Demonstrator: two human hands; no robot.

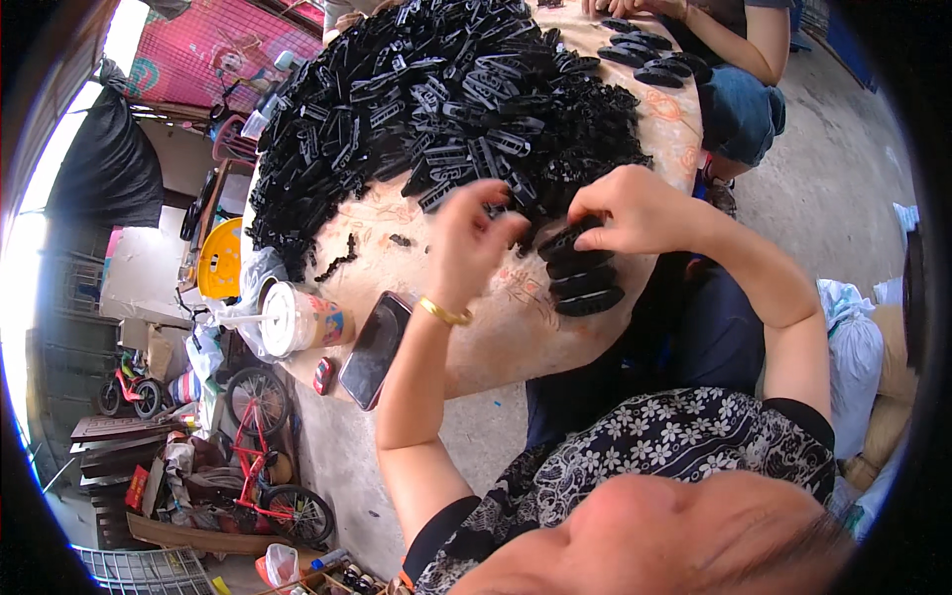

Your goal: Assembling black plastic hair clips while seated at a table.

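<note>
My left hand, with a gold bracelet at the wrist, hovers at the near edge of a big heap of small black plastic parts. Its fingers are half curled, with a gap between thumb and fingertips; motion blurs it slightly. To the right, my right hand bends down over a short row of black oval plastic pieces. Thumb and fingers close on the farthest oval piece, partly hidden under the hand. The other ovals lie overlapping on the patterned tabletop.
A phone, a lidded drink cup with a straw and a small red-and-black object lie at the near left. More black ovals sit at the far right, beside another person's arm. A red bicycle stands left of the table.
</note>
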